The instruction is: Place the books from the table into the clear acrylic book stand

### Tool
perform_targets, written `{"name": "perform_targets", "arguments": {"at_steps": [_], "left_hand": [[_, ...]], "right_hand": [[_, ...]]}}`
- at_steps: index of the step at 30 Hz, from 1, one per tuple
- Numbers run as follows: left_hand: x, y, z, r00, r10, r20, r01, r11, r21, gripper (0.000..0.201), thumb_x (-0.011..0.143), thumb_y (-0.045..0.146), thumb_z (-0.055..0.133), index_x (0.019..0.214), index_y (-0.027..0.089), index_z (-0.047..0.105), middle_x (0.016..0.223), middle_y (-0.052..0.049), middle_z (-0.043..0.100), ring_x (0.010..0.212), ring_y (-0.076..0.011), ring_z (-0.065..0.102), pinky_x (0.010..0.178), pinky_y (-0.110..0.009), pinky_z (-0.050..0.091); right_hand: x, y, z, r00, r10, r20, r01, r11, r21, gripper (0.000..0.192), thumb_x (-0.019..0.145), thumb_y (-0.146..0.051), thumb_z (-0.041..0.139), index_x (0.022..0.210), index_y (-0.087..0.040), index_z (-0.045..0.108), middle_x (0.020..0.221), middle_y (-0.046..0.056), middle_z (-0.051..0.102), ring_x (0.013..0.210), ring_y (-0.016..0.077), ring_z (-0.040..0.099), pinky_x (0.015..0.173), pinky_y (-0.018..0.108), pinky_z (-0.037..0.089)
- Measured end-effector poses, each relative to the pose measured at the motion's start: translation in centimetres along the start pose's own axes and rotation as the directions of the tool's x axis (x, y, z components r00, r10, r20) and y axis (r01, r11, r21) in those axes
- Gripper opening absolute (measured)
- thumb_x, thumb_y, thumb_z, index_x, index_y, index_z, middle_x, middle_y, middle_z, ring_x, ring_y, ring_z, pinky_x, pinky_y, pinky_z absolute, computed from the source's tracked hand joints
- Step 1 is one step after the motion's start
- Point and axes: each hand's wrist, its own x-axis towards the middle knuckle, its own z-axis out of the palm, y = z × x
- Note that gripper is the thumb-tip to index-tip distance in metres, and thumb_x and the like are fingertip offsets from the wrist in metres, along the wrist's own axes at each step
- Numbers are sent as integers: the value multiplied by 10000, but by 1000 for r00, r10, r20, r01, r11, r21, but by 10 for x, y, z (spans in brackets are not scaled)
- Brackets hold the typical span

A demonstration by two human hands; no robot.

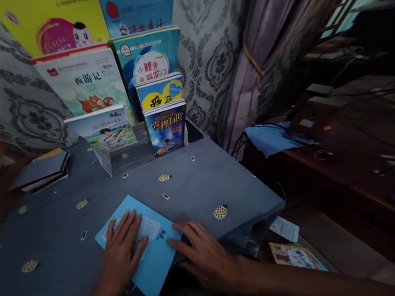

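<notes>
Two bare hands and two bare forearms of the person are visible, both near the light blue book [143, 246] at the lower middle of the view. The left hand [121, 249] has no ring, no glove and no watch that can be seen, and the forearm behind it has no sleeve up to the picture edge. The right hand [205, 254], just right of the blue book, is also without ring or glove. Its forearm is long and uncovered, no sleeve or bracelet is seen. The light is dim, so small details of nails cannot be told
</notes>
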Motion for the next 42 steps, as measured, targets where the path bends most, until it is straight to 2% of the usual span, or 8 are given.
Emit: {"name": "perform_targets", "arguments": {"at_steps": [5,9,14,18,28,37,39,42], "left_hand": [[-36,4,-20,941,270,202,-250,961,-117,1108,802,849,485,1633,212,124,1613,-170,375,1493,-365,356,1246,-599,136],[-55,5,-33,908,289,303,-263,957,-125,1317,649,848,676,1633,185,105,1625,-185,346,1520,-384,287,1246,-594,143],[-56,11,-36,926,286,245,-274,958,-82,861,931,350,633,1629,232,143,1606,-104,411,1514,-288,334,1260,-519,192],[-53,5,-38,962,258,94,-235,950,-207,642,1024,307,471,1614,273,218,1504,-81,554,1432,-247,473,1244,-493,268],[-14,13,-79,969,-235,-82,65,558,-827,448,946,612,540,1034,225,747,1020,-91,782,977,-264,734,921,-380,554],[53,3,-65,674,-732,-101,197,309,-930,506,947,631,518,846,168,694,710,-9,651,666,-148,580,619,-239,484],[64,-7,-57,731,-680,-57,236,330,-914,537,960,642,458,1019,163,692,842,-46,709,774,-184,642,697,-274,526],[62,-39,-43,840,-541,38,403,576,-712,572,950,625,443,1274,182,604,1234,-127,701,1136,-258,647,952,-369,528]], "right_hand": [[1,-11,-1,996,-25,-85,25,1000,0,445,877,-89,626,1308,-180,560,1224,157,608,1055,272,555,884,438,552],[2,-13,4,985,-93,-147,94,996,0,422,877,-55,568,1283,-170,570,1125,137,630,952,250,558,804,400,553],[4,-12,8,978,-98,-182,110,992,54,424,876,-35,530,1269,-188,570,1106,123,632,936,238,566,775,378,550],[8,-6,0,971,-140,-196,171,973,153,357,912,-82,560,1252,-190,584,1082,120,636,938,235,597,794,382,561],[67,25,-7,993,-8,-114,78,775,627,276,999,-357,568,1221,-249,694,1198,104,678,1084,215,684,916,364,575],[112,44,-4,967,239,-88,-75,596,800,289,887,-496,658,928,-225,750,913,41,759,914,240,701,841,379,563],[119,51,-9,949,311,-46,-135,535,834,339,848,-545,680,834,-209,721,823,30,732,800,214,677,726,334,558],[128,63,-12,913,386,132,-295,399,868,451,757,-626,741,705,-194,621,605,-22,605,500,110,496,457,231,405]]}}
